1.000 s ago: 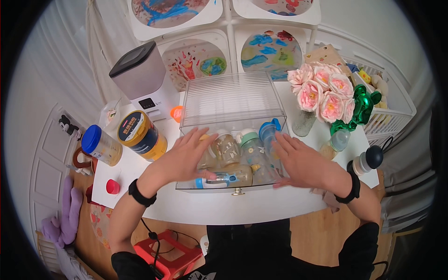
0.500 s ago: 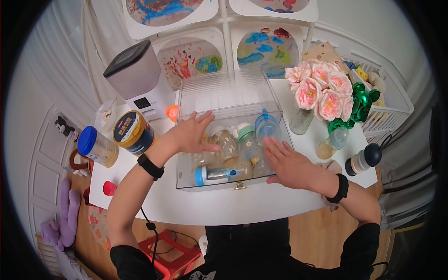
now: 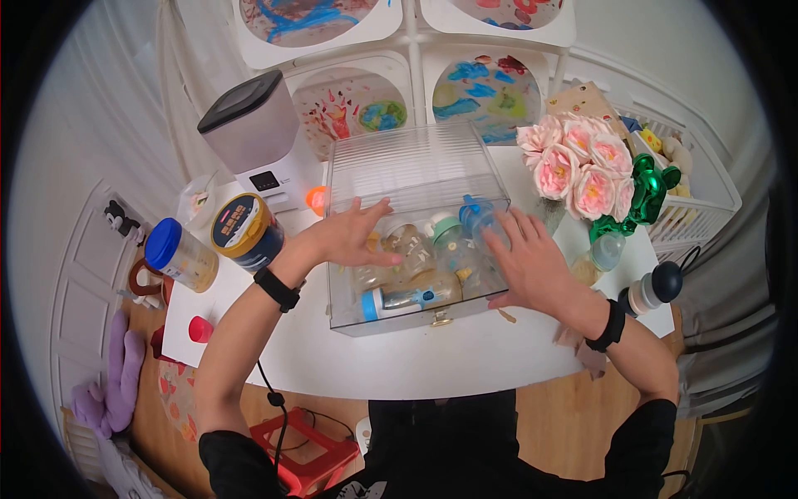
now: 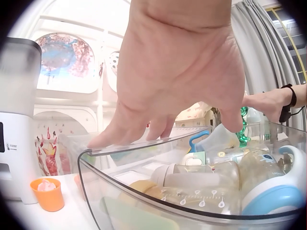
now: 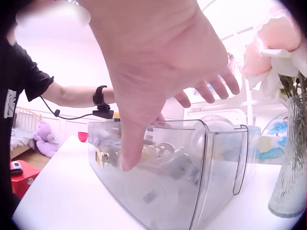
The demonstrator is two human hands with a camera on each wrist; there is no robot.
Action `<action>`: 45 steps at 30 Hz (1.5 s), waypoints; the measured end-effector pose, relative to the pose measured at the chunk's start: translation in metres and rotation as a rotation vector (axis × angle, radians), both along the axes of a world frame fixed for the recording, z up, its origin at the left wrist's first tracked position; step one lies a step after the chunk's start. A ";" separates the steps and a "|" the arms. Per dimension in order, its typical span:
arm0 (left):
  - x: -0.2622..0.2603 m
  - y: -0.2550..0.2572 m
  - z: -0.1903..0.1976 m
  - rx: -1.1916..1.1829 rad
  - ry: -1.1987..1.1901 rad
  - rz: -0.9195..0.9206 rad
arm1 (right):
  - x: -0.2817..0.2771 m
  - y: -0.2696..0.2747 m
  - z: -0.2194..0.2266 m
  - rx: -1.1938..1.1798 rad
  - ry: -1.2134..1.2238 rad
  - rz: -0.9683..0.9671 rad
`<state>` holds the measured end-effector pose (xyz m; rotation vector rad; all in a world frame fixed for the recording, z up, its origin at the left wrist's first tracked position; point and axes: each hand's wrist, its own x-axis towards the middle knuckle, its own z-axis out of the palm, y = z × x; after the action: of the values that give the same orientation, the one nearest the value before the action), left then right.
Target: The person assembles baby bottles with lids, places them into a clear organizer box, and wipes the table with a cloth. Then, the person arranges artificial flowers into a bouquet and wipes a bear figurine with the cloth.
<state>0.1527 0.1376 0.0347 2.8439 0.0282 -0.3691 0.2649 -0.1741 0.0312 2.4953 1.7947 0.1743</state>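
A clear plastic storage box (image 3: 366,324) with a ribbed lid (image 3: 407,166) tilted back behind its opening stands on the white table. Several baby bottles lie inside, among them one with a blue-and-white handled cap (image 3: 371,304), one with a mint-green cap (image 3: 445,226) and a blue-topped one (image 3: 475,214). My left hand (image 3: 353,237) spreads over the box's left side, its fingertips at the rim (image 4: 87,152) in the left wrist view. My right hand (image 3: 536,266) spreads along the right side, thumb against the front wall near the gold latch (image 5: 101,158). Both hold no bottle.
Left of the box stand a white-and-grey machine (image 3: 270,158), a yellow-lidded tub (image 3: 247,233) and a blue-lidded jar (image 3: 179,254). A vase of pink roses (image 3: 578,158), a small bottle (image 3: 603,254) and a dark-capped flask (image 3: 652,287) are on the right.
The box has turned slightly and shifted back and to the right, its front right corner now farther from me. Both hands have moved along with it.
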 end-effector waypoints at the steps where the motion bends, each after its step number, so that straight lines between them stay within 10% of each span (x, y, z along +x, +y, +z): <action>1: 0.000 0.001 -0.001 0.002 0.001 0.006 | 0.005 0.004 0.001 0.040 -0.055 0.005; 37: 0.007 0.012 -0.002 -0.040 -0.014 -0.055 | 0.058 0.080 -0.002 0.041 0.210 0.158; 45: 0.011 -0.001 -0.029 0.208 -0.384 0.084 | 0.066 0.102 -0.036 0.312 0.078 0.141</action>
<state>0.1638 0.1362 0.0059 3.0545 0.1151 0.2124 0.3311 -0.0723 -0.0050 2.6056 2.1239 0.3993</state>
